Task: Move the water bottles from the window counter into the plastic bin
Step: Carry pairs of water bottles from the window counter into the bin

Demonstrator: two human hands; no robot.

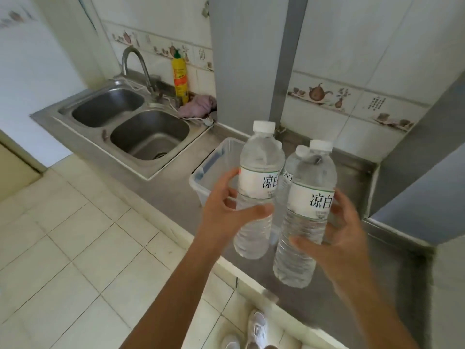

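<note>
- Two clear water bottles with white caps are held upright in the air above the steel worktop (352, 248), one in each of the person's hands.
- The left hand (226, 210) wraps the left bottle (259, 187) around its middle, thumb across the front just below the label and fingers curled behind.
- The right hand (344, 233) grips the right bottle (307, 212) at about the same height, thumb low on the front and fingers round the far side.
- Both bottles look full, so they are likely fairly heavy. The thin ribbed plastic would probably give under a hard squeeze, and the ribbed section below the label seems the surest place to hold.
- A third bottle (289, 172) shows between and behind the two, apparently already standing in the bin.
- The clear plastic bin (201, 180), with a blue latch on its side, sits on the worktop just beyond the hands.
- Each white label has a green top edge and large dark Chinese characters reading "凉白"; the rest is turned away, and the small print is too fine to read.
- Farther left are a double steel sink (125, 122), a curved tap (136, 64), a yellow bottle with a green cap (180, 76) whose label is unreadable, and a pink cloth (198, 107).
</note>
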